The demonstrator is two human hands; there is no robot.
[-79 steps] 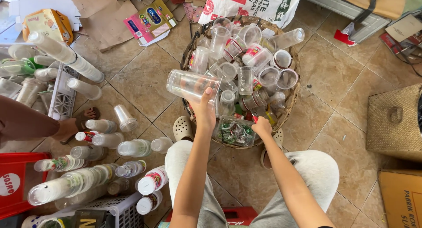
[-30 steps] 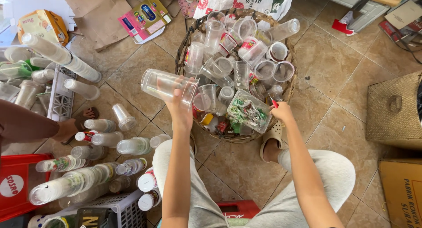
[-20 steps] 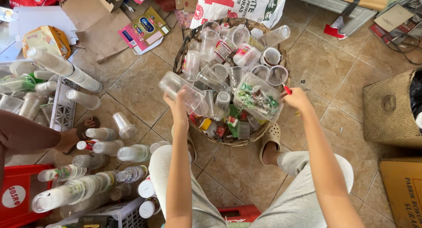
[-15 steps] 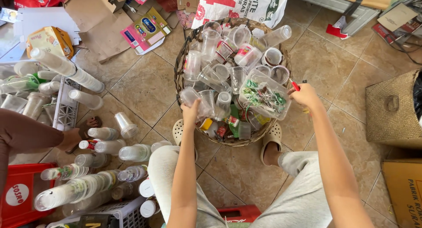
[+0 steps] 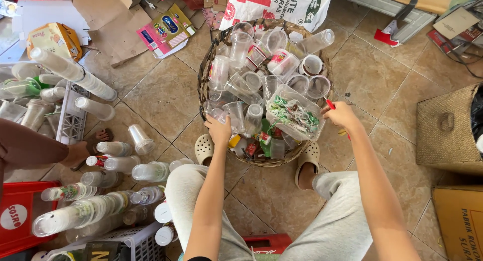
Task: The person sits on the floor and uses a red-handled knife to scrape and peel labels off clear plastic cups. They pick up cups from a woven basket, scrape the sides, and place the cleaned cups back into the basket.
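Tiled floor [image 5: 166, 97], wicker basket [image 5: 204, 72] full of plastic cups, left hand [image 5: 219, 131] fingers curled on a clear cup [image 5: 234, 115], right hand [image 5: 342, 115] gripping a red tool [image 5: 330, 104] at the rim.

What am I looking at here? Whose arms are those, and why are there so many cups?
There is no machine here. A person wears a camera on the head, so the one picture looks straight down at that person's own arms, knees and sandals. The left hand reaches into a round woven basket on the tiled floor and touches the clear plastic cups piled inside. The right hand rests at the basket's far edge, next to a clear plastic box full of scraps, and has a small red thing in its grip; what it is, I cannot tell. On the left lie long stacks of cups and plastic bottles. The brown arm at the left edge belongs to someone else.
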